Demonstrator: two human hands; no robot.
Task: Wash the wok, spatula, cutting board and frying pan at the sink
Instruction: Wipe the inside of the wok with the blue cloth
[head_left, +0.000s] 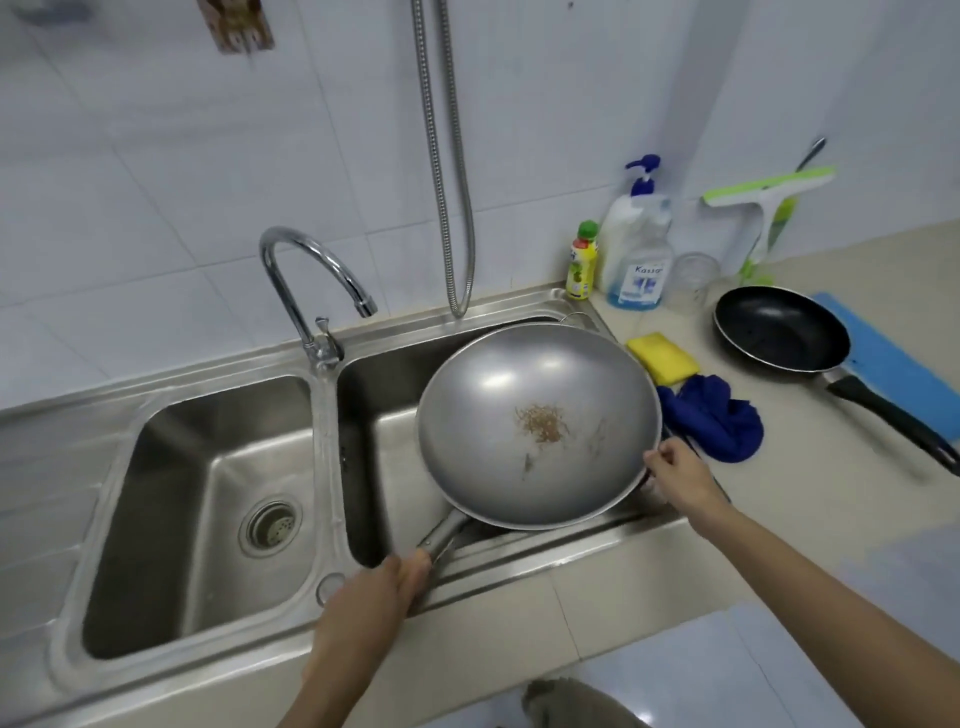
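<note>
Now one wok (537, 415): left hand (371, 597) grips handle, right hand (678, 475) pinches rim.

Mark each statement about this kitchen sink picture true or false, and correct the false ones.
1. The left hand grips the handle of the wok. True.
2. The wok is spotless inside. False: brown residue sits near its middle.
3. The frying pan lies in the left basin. False: it rests on the counter, right of the sink.
4. The right hand holds the wok's rim. True.
5. Water runs from the tap. False: no stream shows.
</note>
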